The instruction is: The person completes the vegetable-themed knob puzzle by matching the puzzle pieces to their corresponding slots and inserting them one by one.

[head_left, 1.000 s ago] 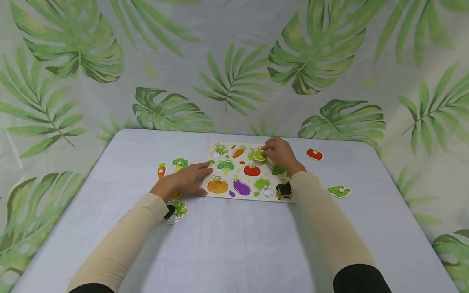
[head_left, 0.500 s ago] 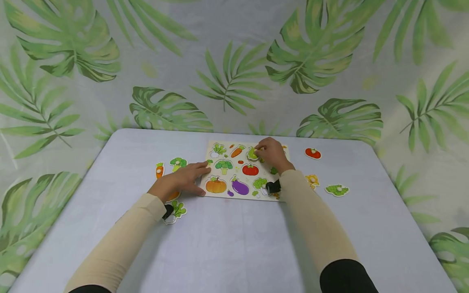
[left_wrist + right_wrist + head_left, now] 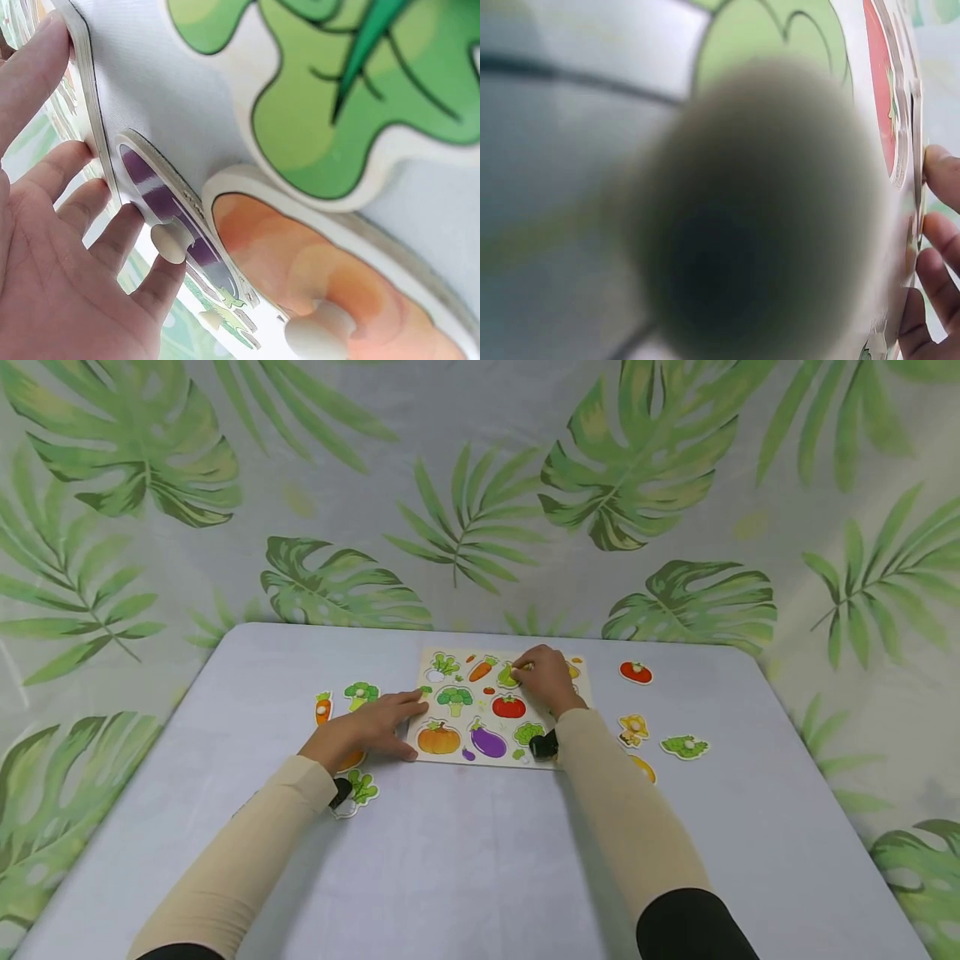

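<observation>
Green piece (image 3: 507, 677) at the right hand (image 3: 547, 679), over the board (image 3: 463, 732)

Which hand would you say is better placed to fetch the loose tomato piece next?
Probably the right hand, once free: the tomato piece lies right of the board, while the left hand touches its left edge.

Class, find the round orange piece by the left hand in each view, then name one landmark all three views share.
Head: left of centre; the round orange piece is mostly hidden by the left hand, showing just below it.
Left wrist: large, at lower right.
Right wrist: not in it.
Shared landmark: the board, near the middle in head, at upper left in left wrist, in the right half in right wrist.
</observation>
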Tool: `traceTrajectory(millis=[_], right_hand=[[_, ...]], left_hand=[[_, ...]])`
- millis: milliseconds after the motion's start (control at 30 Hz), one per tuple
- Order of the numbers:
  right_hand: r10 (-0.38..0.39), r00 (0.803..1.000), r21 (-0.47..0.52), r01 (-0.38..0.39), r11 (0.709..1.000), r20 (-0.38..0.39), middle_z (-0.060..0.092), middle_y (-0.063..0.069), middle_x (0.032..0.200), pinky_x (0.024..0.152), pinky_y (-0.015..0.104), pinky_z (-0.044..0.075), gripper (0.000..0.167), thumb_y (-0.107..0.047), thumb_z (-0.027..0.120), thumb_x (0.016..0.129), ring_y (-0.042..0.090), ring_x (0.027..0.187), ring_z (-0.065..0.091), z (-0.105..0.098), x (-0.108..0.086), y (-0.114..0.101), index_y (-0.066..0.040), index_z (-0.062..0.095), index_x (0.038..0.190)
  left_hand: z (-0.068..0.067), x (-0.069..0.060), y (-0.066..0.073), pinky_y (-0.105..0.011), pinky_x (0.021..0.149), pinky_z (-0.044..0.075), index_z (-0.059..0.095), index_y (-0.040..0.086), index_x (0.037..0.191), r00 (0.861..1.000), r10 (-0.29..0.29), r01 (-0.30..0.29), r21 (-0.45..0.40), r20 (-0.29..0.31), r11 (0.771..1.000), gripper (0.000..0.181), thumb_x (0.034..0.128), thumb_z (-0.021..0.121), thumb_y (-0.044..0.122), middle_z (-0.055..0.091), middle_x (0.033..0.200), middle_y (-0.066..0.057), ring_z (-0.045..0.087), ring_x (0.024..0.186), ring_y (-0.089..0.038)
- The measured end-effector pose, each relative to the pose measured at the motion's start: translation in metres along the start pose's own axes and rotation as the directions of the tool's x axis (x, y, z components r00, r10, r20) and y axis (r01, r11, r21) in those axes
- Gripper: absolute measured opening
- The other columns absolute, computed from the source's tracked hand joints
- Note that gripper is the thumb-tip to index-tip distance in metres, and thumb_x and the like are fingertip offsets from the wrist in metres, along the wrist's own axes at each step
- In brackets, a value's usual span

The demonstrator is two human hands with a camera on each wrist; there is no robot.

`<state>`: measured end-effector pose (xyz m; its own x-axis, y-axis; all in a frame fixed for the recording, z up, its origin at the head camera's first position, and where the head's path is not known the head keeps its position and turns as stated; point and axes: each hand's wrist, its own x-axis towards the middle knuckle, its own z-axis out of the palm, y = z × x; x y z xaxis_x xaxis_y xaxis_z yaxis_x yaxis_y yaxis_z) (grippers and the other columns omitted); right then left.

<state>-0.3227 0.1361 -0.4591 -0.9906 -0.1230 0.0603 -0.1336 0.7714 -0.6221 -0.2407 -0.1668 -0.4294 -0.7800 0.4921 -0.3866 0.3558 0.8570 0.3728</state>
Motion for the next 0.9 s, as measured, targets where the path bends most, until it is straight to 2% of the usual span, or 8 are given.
traceTrajectory(millis=[133, 667, 900], right_hand=[[0.005, 1.0, 0.009, -0.005, 1.0, -0.003, 0.067, 0.011, 0.118, 0.109, 0.046, 0.041, 0.019, -0.02, 0.07, 0.093, 0.029, 0.115, 0.056, 0.0008, -0.0007, 0.0008, -0.007, 0.078, 0.103], [0.083, 0.996, -0.019, -0.082, 0.996, 0.03, 0.059, 0.011, 0.123, 0.112, 0.045, 0.041, 0.019, -0.019, 0.069, 0.093, 0.03, 0.12, 0.052, 0.0016, 0.0051, -0.0022, -0.005, 0.077, 0.103], [0.068, 0.997, -0.057, -0.065, 0.996, 0.039, 0.058, 0.013, 0.124, 0.111, 0.045, 0.042, 0.02, -0.019, 0.068, 0.094, 0.03, 0.12, 0.052, -0.0005, 0.0039, -0.0027, -0.004, 0.077, 0.105]], left_hand=[[-0.0009, -0.001, 0.001, -0.058, 0.123, 0.021, 0.03, 0.015, 0.157, 1.0, 0.004, -0.004, 0.003, 0.004, 1.0, 0.086, 0.0873, 0.074, 0.039, 0.012, 0.169, -0.008, 0.014, 0.155, -0.038], [0.0011, 0.0008, -0.0042, -0.059, 0.123, 0.021, 0.03, 0.016, 0.157, 1.0, 0.005, -0.005, 0.005, -0.002, 1.0, 0.086, 0.087, 0.075, 0.04, 0.012, 0.169, -0.009, 0.014, 0.155, -0.039], [0.0013, 0.0018, -0.0026, -0.059, 0.123, 0.022, 0.031, 0.016, 0.157, 1.0, 0.006, -0.006, 0.006, 0.003, 1.0, 0.086, 0.0872, 0.074, 0.041, 0.012, 0.169, -0.008, 0.015, 0.155, -0.039]])
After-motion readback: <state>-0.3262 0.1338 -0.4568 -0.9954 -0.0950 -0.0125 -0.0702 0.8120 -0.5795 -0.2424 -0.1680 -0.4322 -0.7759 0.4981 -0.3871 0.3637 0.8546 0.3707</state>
